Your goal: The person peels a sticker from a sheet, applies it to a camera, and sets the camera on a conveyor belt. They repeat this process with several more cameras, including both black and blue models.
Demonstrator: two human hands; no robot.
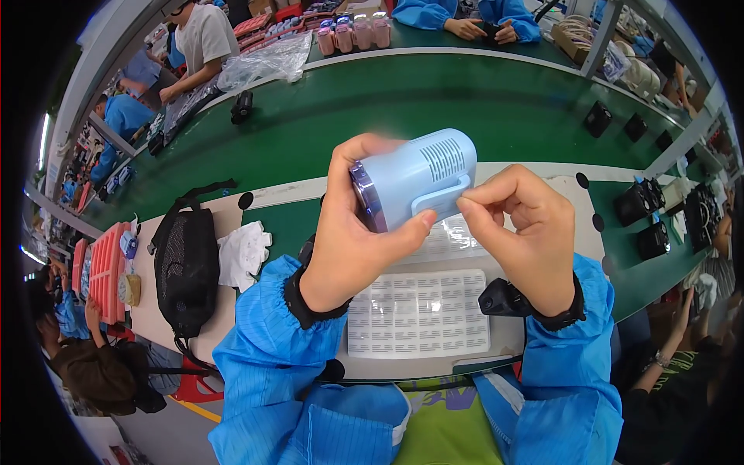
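My left hand (358, 240) is closed around a light blue, rounded cylindrical device (407, 182), held tilted above the table. The device has vent slots, a raised handle-like loop on its side and a glossy dark blue ring at its left end. At its lower right edge, the thumb and forefinger of my right hand (527, 225) are pinched together; anything between them is too small to make out. Below my hands lies a white sheet of small printed labels (418, 314). Another label sheet (449, 242) is partly hidden behind the device.
A black bag (186, 271) and a crumpled white cloth (244, 252) lie left. Beyond runs a green conveyor belt (310, 124) carrying dark devices (598, 120). Pink devices (354, 35) stand at the far side. Red crates (108, 271) are far left. Co-workers sit around the line.
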